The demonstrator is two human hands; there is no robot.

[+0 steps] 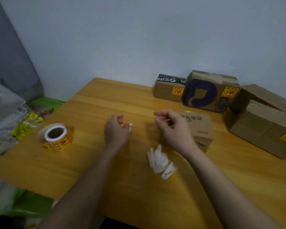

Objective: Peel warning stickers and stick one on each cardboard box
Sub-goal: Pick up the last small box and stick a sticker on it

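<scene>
The left hand (116, 129) pinches a sticker (127, 125), yellow with a white backing corner showing, at the middle of the tabletop (92, 162); the right hand (170, 128) hovers at its 3 o'clock, fingers curled with thumb and forefinger tips close together, and whether they hold anything I cannot tell; just behind that hand sits the small unlabelled box (201, 128), plain matte cardboard with printed characters, likely the next to be stickered; the risk, I judge, is the thin adhesive film folding onto itself or clinging to a fingertip as it parts from its slick backing, or landing creased on the box's rough face; the sticker roll (56, 138), a glossy coil on a cardboard core, lies at 9 o'clock; crumpled white backing scraps (160, 162) lie at 5 o'clock; stickered boxes stand at 1 o'clock, a small one (167, 91), a purple-printed one (205, 95) and a larger one (262, 129) at 3 o'clock.
</scene>
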